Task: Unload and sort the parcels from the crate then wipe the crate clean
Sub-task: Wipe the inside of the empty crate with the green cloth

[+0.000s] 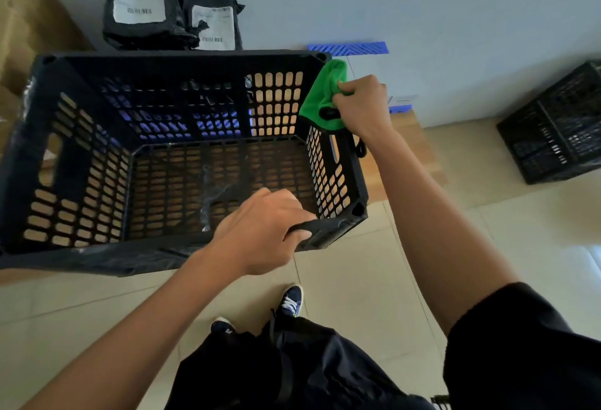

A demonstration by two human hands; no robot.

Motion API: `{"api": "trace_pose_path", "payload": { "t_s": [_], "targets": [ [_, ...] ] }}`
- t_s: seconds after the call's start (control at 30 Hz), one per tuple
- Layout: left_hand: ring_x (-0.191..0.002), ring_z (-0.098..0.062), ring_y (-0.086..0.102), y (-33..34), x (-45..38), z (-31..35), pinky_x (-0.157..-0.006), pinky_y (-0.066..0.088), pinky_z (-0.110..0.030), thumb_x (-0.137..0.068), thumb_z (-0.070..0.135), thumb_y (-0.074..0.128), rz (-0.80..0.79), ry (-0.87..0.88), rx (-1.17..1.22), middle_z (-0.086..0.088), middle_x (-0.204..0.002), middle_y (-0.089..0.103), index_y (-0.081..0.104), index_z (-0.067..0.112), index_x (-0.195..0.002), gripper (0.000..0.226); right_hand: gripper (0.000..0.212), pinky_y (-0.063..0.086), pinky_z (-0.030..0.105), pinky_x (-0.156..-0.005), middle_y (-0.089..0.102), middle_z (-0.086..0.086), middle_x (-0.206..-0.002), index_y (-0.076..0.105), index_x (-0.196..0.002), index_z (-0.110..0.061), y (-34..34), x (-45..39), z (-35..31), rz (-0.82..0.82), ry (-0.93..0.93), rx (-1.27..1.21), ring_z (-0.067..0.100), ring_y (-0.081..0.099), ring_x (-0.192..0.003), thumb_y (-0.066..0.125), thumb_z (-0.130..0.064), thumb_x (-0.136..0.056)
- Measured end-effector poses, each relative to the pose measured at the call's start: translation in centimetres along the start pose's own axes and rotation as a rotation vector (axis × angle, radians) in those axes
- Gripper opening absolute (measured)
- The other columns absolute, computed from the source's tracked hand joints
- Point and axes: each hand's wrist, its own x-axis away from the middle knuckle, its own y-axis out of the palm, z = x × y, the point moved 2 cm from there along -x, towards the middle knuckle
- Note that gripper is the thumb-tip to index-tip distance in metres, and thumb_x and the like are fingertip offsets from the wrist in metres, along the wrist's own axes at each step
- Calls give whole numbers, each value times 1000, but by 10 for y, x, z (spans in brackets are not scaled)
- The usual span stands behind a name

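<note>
A black perforated plastic crate (97, 61) stands on a wooden table with nothing inside it. My left hand (263, 234) grips the crate's near rim by its right front corner, fingers curled over the edge. My right hand (361, 104) holds a green cloth (325, 91) bunched against the top of the crate's right wall, near the far right corner. Two black parcels with white labels (143, 3) (214, 22) lie side by side on the surface behind the crate.
A second black crate (553, 130) sits on the floor at the right. A blue slatted plastic piece (349, 48) lies behind the crate's far right corner. Brown cardboard (29, 19) fills the left edge. Pale floor tiles and my shoes (291, 302) are below.
</note>
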Motion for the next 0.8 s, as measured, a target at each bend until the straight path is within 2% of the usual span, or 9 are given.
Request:
{"api": "trace_pose_path", "payload": {
  "t_s": [0.17,0.23,0.3,0.4,0.53,0.6,0.67,0.73,0.8],
  "targets": [
    [-104,-15,61,-3,2,3,-90,46,-41,-92,37,55,24,-5,-11,10,-101,71,75,23,-115,33,24,38,12,-45,70,-3,-71,80,-107,-12,-15,56,18,-32,22,-67,7,55,-58,66,-9,-87],
    [-103,-17,63,-4,2,4,-89,48,-44,-92,35,55,23,0,-24,7,-100,73,75,22,-114,33,21,36,11,-44,63,-13,-59,81,-80,-23,-25,79,24,-78,42,-71,0,49,-51,68,-8,-87],
    [-105,-19,64,-5,2,5,-91,48,-46,-92,36,56,21,-5,-27,6,-103,74,75,21,-116,34,37,32,14,-45,48,-15,-47,64,-52,-19,-35,104,33,-123,39,-36,2,39,-44,68,-7,-86],
    [-108,-21,63,-6,2,5,-95,47,-47,-95,37,55,15,-8,-40,5,-107,74,73,23,-119,34,31,31,23,-51,42,0,-56,55,-59,-2,-52,140,45,-173,17,-2,5,35,-52,69,-11,-86],
    [-114,-19,60,-8,0,6,-102,42,-44,-100,35,60,10,17,-70,5,-115,72,69,26,-128,31,17,45,27,-62,60,-7,-65,81,-82,-20,-59,181,59,-141,-3,-37,4,49,-63,68,-11,-89],
    [-116,-19,59,-9,0,9,-100,40,-44,-100,39,58,31,43,-130,6,-117,72,68,28,-128,31,26,55,28,-88,75,-12,-99,80,-111,-21,-54,198,60,-52,-55,-34,2,64,-88,69,-9,-91],
    [-118,-19,59,-11,5,9,-100,38,-44,-100,45,56,78,51,-188,6,-118,72,68,28,-128,34,33,47,39,-108,71,-5,-127,76,-122,-20,-46,210,58,12,-113,-19,14,62,-119,69,-6,-92],
    [-118,-20,59,-14,15,4,-101,38,-46,-99,48,57,122,40,-203,6,-119,72,67,28,-128,38,34,42,36,-114,69,2,-131,75,-123,-17,-38,217,55,35,-193,-11,20,55,-132,69,-3,-92],
    [-118,-20,60,-19,31,-4,-100,39,-47,-98,46,60,159,15,-197,5,-118,72,67,26,-130,38,32,45,41,-113,70,4,-130,75,-122,-14,-31,220,51,68,-281,11,23,57,-131,68,-2,-92]
  ]
}}
